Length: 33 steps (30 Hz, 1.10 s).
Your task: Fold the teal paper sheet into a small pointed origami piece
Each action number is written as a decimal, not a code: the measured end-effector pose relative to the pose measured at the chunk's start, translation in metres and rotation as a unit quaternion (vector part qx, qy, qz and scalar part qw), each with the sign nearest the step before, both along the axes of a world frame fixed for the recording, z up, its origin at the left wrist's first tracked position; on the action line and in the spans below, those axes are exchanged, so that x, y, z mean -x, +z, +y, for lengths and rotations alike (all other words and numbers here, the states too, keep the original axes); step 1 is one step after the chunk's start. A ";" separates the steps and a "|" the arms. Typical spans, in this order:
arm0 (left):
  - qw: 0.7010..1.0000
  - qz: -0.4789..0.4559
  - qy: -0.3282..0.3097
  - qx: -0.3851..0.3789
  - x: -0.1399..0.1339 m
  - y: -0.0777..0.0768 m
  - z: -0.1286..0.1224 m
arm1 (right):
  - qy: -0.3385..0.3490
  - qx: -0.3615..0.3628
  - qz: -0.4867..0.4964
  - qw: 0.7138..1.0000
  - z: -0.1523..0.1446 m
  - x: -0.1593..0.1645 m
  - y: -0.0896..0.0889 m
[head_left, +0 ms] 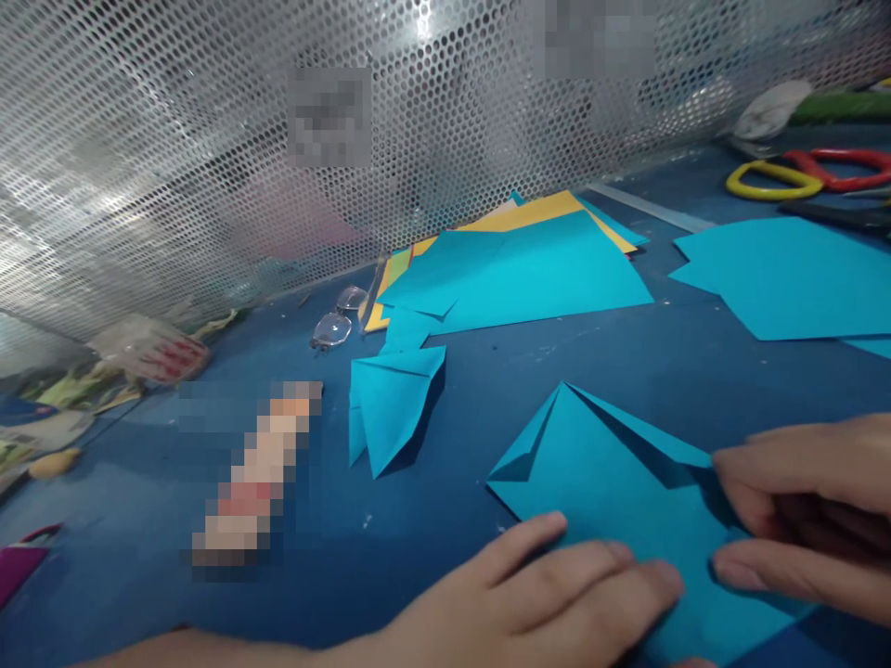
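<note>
Now, across the dark blue tabletop (pixel 626 362), under a curved wall of perforated metal mesh (pixel 174 139), coloured papers lie spread. At the back sits a fanned stack of turquoise and yellow paper sheets (pixel 529 260), with a loose turquoise paper sheet (pixel 794 278) to its right. Nearest me is the folded turquoise paper square (pixel 613 473), creased into a pointed flap that lifts at its upper edge, lying flat at the table's near right. My left hand (pixel 549 603) rests open and flat, fingers pressing the paper's near edge. My right hand (pixel 807 515) curls half-closed, thumb and fingers pinching the right corner. A smaller folded turquoise paper shape (pixel 390 408) lies well apart, left of it. Clear-lensed spectacles (pixel 341 320) and yellow- and red-handled scissors (pixel 807 172) complete the scene.
</note>
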State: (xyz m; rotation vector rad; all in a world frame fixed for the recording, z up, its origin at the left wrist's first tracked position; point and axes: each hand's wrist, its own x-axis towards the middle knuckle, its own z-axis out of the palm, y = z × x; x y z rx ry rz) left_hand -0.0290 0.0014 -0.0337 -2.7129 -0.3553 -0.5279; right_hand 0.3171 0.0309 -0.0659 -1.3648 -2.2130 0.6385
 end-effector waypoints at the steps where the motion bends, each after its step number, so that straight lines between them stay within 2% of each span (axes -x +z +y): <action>1: 1.000 0.021 0.005 0.005 0.003 -0.002 0.000 | -0.002 0.000 0.000 1.000 0.000 -0.001 -0.001; 3: 0.998 0.052 0.021 0.020 0.007 -0.003 0.000 | -0.005 0.003 -0.002 1.000 -0.001 -0.005 -0.003; 8: 0.998 0.034 0.058 0.014 0.009 -0.002 -0.003 | 0.032 0.002 0.005 0.999 -0.001 -0.016 -0.007; 12: 0.995 0.048 0.071 0.047 0.009 0.001 -0.006 | 0.059 0.074 0.002 0.996 0.004 -0.023 0.003; 14: 0.992 0.073 0.071 0.072 0.010 0.002 -0.006 | 0.065 0.085 0.001 0.994 0.005 -0.021 0.009; 16: 0.991 0.091 0.070 0.074 0.009 0.001 -0.006 | 0.048 0.054 0.007 0.997 0.007 -0.013 0.012; 20: 0.997 0.042 0.059 0.005 0.007 -0.003 -0.008 | -0.002 -0.013 0.004 1.000 0.009 0.004 0.013; 23: 0.997 0.068 0.021 -0.020 0.004 0.003 -0.006 | -0.007 -0.024 0.007 1.000 0.010 0.008 0.010; 29: 0.993 0.114 0.034 -0.016 0.000 0.025 0.000 | -0.025 -0.028 0.017 0.999 0.009 0.003 0.001; 33: 0.994 0.107 0.032 -0.014 -0.002 0.026 0.000 | -0.040 -0.031 0.021 0.999 0.007 0.005 -0.003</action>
